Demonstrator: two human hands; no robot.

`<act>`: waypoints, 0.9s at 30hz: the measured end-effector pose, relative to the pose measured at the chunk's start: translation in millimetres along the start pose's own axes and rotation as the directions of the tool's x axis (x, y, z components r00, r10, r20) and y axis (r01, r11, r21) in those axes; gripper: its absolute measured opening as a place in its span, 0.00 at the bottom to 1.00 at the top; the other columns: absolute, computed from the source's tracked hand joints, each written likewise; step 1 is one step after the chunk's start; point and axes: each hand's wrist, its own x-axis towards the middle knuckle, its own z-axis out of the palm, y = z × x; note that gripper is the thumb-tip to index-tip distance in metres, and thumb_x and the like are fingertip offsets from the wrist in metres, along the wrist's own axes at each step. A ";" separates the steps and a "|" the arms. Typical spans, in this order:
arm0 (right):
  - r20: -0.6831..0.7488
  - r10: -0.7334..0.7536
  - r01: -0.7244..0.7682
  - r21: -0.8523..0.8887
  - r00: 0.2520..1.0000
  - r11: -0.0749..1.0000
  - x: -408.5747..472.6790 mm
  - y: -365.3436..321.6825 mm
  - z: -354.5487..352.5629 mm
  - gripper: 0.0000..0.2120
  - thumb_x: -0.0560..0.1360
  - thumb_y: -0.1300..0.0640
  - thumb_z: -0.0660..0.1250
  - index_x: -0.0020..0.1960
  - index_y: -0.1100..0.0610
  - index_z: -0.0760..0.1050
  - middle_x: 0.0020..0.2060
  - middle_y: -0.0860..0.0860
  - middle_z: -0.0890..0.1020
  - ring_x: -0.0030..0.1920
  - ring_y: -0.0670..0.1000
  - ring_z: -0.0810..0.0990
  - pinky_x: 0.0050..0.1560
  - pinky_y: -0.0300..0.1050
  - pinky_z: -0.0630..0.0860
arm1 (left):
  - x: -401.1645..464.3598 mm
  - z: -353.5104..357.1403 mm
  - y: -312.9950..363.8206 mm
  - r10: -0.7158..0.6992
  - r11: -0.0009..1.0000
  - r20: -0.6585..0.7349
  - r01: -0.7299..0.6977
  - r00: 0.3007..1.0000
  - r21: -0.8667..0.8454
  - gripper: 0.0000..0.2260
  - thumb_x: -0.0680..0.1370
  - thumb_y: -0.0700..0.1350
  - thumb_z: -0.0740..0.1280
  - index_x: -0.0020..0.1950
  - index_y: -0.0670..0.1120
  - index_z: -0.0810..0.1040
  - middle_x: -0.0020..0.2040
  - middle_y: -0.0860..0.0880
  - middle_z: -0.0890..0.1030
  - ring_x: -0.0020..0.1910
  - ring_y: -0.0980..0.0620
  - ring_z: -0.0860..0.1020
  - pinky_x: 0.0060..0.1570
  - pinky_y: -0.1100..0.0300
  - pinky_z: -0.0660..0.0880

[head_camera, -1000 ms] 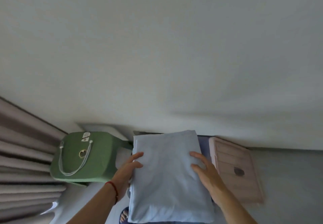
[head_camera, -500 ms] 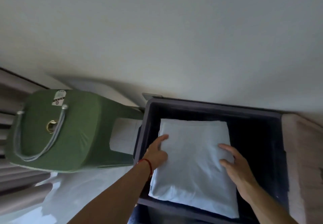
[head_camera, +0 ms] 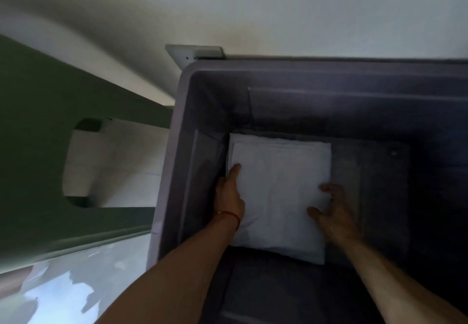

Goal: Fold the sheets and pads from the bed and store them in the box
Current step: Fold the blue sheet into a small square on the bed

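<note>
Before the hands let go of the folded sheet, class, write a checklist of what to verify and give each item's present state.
1. Folded sheet is inside the dark box: ok.
2. Sheet lies flat on the box floor: cannot tell.
3. Sheet is folded, no loose corner over the rim: ok.
4. Left hand touches the sheet's left edge: ok.
5. Right hand is at its right edge: ok.
6. Room beside the sheet for more: ok.

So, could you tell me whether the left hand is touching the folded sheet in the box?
Touching. The head view shows the left hand lying on the folded sheet's left edge inside the dark box, its finger flat on the fabric.
</note>
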 end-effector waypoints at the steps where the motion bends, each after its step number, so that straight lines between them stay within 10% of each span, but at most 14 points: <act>1: 0.032 -0.027 0.030 -0.093 0.999 0.995 -0.4 6.2 2.8 0.36 0.72 0.67 0.75 0.71 0.44 0.63 0.69 0.58 0.70 0.68 0.61 0.72 0.60 0.44 0.69 | 3.1 5.5 -4.3 0.042 0.989 -0.049 -0.035 0.998 0.141 0.27 0.81 0.53 0.66 0.79 0.52 0.65 0.76 0.44 0.69 0.72 0.41 0.70 0.74 0.49 0.66; 5: 0.262 -0.107 0.259 -0.658 0.959 0.707 -7.9 -1.9 10.2 0.59 0.73 0.46 0.76 0.79 0.38 0.29 0.77 0.53 0.24 0.81 0.61 0.33 0.79 0.65 0.48 | 0.1 22.7 -14.4 0.350 0.803 -0.021 -0.288 0.937 0.521 0.34 0.77 0.45 0.67 0.82 0.43 0.59 0.81 0.34 0.53 0.79 0.33 0.58 0.76 0.38 0.57; 10: 0.365 -0.080 0.354 -0.791 0.928 0.498 23.6 -14.1 20.3 0.67 0.68 0.35 0.76 0.76 0.40 0.20 0.72 0.54 0.17 0.75 0.63 0.21 0.76 0.72 0.42 | 38.0 25.6 -33.7 0.183 0.654 0.271 -0.323 0.945 0.684 0.44 0.81 0.41 0.62 0.78 0.47 0.27 0.72 0.42 0.22 0.78 0.38 0.29 0.77 0.46 0.33; 15: 0.312 -0.056 0.301 -0.834 0.949 0.462 32.0 -7.1 38.1 0.66 0.69 0.35 0.75 0.76 0.43 0.20 0.73 0.56 0.18 0.75 0.65 0.22 0.74 0.76 0.48 | 42.3 45.5 -31.9 0.161 0.555 0.203 -0.259 0.966 0.790 0.30 0.85 0.40 0.46 0.76 0.46 0.24 0.73 0.40 0.23 0.79 0.39 0.32 0.77 0.43 0.32; 21: 0.312 0.032 0.230 -0.761 0.949 0.607 -9.1 -53.9 14.9 0.52 0.79 0.42 0.68 0.80 0.44 0.28 0.78 0.55 0.26 0.80 0.64 0.31 0.76 0.74 0.46 | -1.2 0.4 18.2 0.091 0.537 0.320 -0.317 0.943 0.782 0.32 0.85 0.43 0.56 0.83 0.45 0.41 0.82 0.36 0.40 0.81 0.36 0.45 0.78 0.39 0.50; 27: 0.006 -0.152 0.131 -0.539 0.988 0.832 -154.4 -139.3 -69.8 0.29 0.80 0.49 0.66 0.79 0.52 0.62 0.73 0.55 0.69 0.71 0.57 0.72 0.68 0.55 0.73 | -143.4 -118.9 145.4 0.338 0.768 0.198 -0.392 0.920 0.507 0.26 0.76 0.40 0.63 0.74 0.47 0.67 0.73 0.45 0.67 0.71 0.42 0.66 0.66 0.46 0.71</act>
